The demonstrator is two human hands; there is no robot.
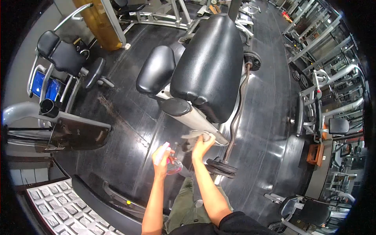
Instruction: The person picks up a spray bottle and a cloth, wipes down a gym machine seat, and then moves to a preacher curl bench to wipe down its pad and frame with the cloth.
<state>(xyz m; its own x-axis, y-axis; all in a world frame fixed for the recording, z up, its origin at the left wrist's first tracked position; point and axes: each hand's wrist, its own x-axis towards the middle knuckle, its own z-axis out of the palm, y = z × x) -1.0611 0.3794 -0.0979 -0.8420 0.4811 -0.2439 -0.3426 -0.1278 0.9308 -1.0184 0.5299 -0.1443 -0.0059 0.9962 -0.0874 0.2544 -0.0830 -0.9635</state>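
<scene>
My left hand [160,158] is closed around a spray bottle [174,167] with a pink trigger head and a clear body holding pinkish liquid. In my right hand [203,145] is a light grey cloth [197,137], bunched under the fingers and hanging loose on the left. That hand is at the lower part of the white metal frame [194,118] of a padded bench; whether the cloth presses on it I cannot tell. Above both hands rise the bench's large black pad [210,66] and a smaller black pad [156,69].
A curved barbell [236,117] runs along the bench's right side, with weight plates [221,167] near my right forearm. To the left stand a seated machine [64,55] and another machine with a dark panel [80,134]. Several machines line the right wall.
</scene>
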